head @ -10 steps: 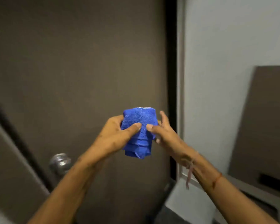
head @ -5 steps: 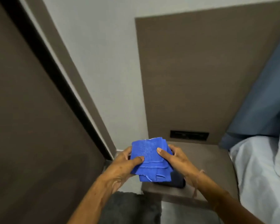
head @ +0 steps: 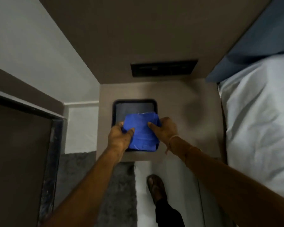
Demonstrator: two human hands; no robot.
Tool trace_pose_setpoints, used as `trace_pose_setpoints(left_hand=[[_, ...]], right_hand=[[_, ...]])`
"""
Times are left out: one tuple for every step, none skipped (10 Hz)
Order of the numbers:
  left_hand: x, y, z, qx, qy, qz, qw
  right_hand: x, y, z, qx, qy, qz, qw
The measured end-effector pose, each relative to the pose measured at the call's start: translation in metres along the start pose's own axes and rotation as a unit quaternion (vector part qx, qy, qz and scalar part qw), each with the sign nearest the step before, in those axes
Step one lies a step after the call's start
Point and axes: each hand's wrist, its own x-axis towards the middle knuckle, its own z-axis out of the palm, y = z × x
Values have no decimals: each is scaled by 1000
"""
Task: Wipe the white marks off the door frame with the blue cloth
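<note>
The folded blue cloth (head: 141,131) is held between both my hands, low over a dark tray (head: 133,106) on the bedside table. My left hand (head: 120,138) grips its left edge with the thumb on top. Gripping the right edge is my right hand (head: 164,128), which wears a thread band at the wrist. The dark door frame (head: 51,145) and the brown door (head: 18,153) lie at the left of the view, away from the cloth. I cannot make out white marks on the frame.
The brown bedside table (head: 187,122) stands against a brown wall panel with a dark switch plate (head: 164,68). A bed with pale sheets (head: 261,120) fills the right. A grey mat (head: 88,185) and my sandalled foot (head: 156,187) are on the floor below.
My view has swung from the door to the right and down onto the bedside table. Both hands have carried the folded cloth down over the dark tray.
</note>
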Motion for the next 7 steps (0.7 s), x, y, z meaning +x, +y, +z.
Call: trace_pose_setpoints(left_hand=[[39,-23,21,26,21,-13,999],[68,-39,36,52,26,-31,998],[87,-53,45,66,49,-16,997],[99,-62,44,105,59,4,993],[107,-67,41,180,26,22,983],[106,-65,34,233,11,49,971],[96,-65,23,268,38,106,957]], right_hand=[[38,26,20,6,20,28,999],[62,39,35,-9,46,28,998],[78,46,47,-28,48,21,998],[87,47,55,-52,27,2,998],[93,47,59,-116,21,-29,993],[86,40,61,-180,25,-53,982],[71,39,60,-245,35,-110,963]])
